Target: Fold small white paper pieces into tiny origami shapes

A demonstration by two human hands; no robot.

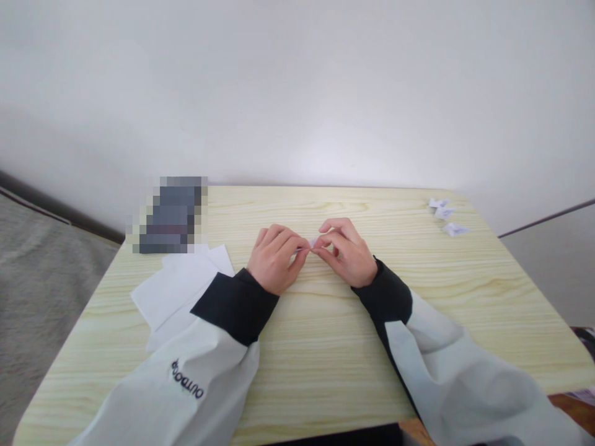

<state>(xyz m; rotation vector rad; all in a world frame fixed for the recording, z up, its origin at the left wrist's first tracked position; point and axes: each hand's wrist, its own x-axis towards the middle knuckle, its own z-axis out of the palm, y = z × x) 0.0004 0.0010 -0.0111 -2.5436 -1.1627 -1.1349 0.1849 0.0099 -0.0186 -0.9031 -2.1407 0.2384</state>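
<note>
Near the middle of the table, my left hand (280,258) and my right hand (344,251) meet at the fingertips. Between them is a small piece of folded white paper (313,243), mostly hidden by the fingers. Thumb and forefinger of my left hand pinch its left side. My right thumb and forefinger pinch it from the right, with the other fingers curled above. Several loose sheets of white paper (179,291) lie overlapping beside my left forearm.
A dark, blurred-out flat object (170,215) lies at the table's back left. Three small folded white paper pieces (444,212) sit at the back right. The wooden table (316,347) meets a white wall (297,93) behind.
</note>
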